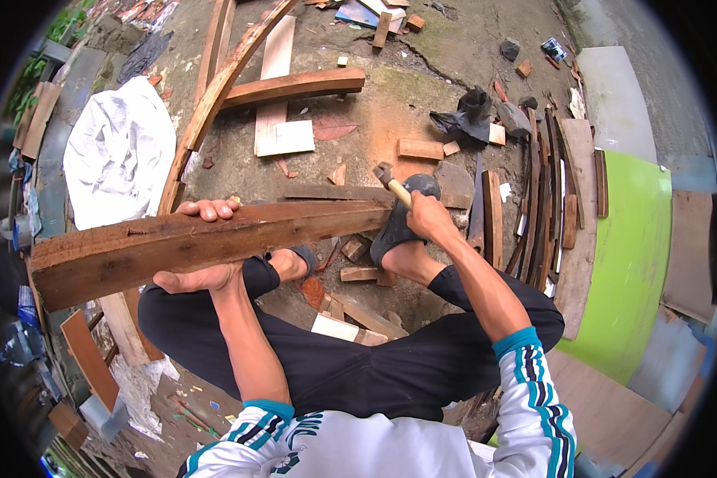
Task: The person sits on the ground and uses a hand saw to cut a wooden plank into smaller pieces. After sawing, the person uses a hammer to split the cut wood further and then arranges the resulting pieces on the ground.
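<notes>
A thick brown wooden beam [191, 239] lies slantwise before me, its broad near end at the left and its far end by my right foot. My left hand [207, 255] grips the beam near its left part, fingers over the top and thumb along the lower side. In my right hand [427, 217] is a hammer [397, 186], held by its light wooden handle. The hammer's head is just above the beam's far end, beside my dark shoe [398, 227]; whether it touches the wood I cannot tell.
A white cloth sack [121, 151] lies at the left. Planks [295, 86] cross at the upper left. Several wood strips [538, 199] stand at the right by a green board [625, 263]. Black plastic [466, 115], a saw [476, 211] and offcuts [421, 149] litter the ground.
</notes>
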### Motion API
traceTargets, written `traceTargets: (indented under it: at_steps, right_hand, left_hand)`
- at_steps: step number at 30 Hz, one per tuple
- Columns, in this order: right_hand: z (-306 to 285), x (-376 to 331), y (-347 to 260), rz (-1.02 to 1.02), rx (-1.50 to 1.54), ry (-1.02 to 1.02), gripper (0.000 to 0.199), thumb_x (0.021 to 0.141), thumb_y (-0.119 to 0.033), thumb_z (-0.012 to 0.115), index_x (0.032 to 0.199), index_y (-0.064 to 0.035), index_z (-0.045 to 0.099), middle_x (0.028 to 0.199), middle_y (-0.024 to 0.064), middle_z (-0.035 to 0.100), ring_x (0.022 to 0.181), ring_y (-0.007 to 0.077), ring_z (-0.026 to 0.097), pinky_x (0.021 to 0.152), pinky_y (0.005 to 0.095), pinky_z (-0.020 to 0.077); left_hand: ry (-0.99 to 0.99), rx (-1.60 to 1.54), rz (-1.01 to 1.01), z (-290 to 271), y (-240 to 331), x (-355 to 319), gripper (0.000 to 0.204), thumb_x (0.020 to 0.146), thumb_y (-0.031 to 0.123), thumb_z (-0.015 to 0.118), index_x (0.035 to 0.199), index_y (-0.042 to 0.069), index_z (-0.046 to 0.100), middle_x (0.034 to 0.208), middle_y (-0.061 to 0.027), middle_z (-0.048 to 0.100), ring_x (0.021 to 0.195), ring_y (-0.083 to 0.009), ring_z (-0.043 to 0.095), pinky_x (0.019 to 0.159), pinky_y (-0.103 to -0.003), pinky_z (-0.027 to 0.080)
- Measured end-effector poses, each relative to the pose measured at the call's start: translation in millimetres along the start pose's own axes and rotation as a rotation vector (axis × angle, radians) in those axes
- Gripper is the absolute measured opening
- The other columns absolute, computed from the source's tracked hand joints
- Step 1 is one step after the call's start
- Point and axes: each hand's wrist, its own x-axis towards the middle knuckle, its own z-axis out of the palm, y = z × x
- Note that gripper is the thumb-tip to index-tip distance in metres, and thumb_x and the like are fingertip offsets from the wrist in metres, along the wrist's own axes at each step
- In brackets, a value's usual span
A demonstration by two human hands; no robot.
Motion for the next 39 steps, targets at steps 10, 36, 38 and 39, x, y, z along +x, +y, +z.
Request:
traceTargets:
  at_steps: [10, 36, 38, 39]
  right_hand:
    - [20, -20, -5, 0.29, 1.224, -0.095, 0.019, 0.094, -0.015, 0.063, 0.101, -0.0004, 0.053, 0.069, 0.0065, 0.057, 0.052, 0.017, 0.058, 0.041, 0.0344, 0.0471]
    - [84, -76, -23, 0.184, 1.509, -0.017, 0.023, 0.094, -0.021, 0.07, 0.092, -0.0065, 0.052, 0.064, 0.0003, 0.05, 0.044, 0.0115, 0.049, 0.037, 0.0306, 0.0418]
    - [92, -69, -38, 0.187, 1.559, -0.091, 0.023, 0.094, -0.022, 0.071, 0.094, -0.0077, 0.053, 0.065, -0.0001, 0.05, 0.045, 0.0114, 0.048, 0.038, 0.0305, 0.0425]
    - [93, -66, -45, 0.192, 1.544, -0.103, 0.023, 0.094, -0.022, 0.072, 0.095, -0.0089, 0.053, 0.066, -0.0003, 0.05, 0.047, 0.0115, 0.047, 0.039, 0.0307, 0.0434]
  left_hand:
    - [0.015, -0.03, -0.012, -30, 1, 15, 0.105, 0.067, 0.088, 0.063, 0.123, 0.0, 0.058, 0.103, -0.0133, 0.063, 0.099, -0.0303, 0.062, 0.1, -0.05, 0.048]
    - [0.683, 0.478, 0.289, -19, 58, 19, 0.086, 0.084, 0.088, 0.041, 0.118, 0.01, 0.054, 0.117, -0.0165, 0.062, 0.103, -0.0291, 0.065, 0.089, -0.046, 0.056]
    - [0.735, 0.546, 0.418, -58, 55, 16, 0.079, 0.089, 0.081, 0.044, 0.124, 0.01, 0.049, 0.115, -0.0133, 0.058, 0.1, -0.0276, 0.064, 0.087, -0.045, 0.056]
    - [0.699, 0.54, 0.419, -66, 59, 14, 0.065, 0.093, 0.066, 0.055, 0.128, 0.012, 0.044, 0.109, -0.0087, 0.05, 0.092, -0.0251, 0.059, 0.082, -0.044, 0.054]
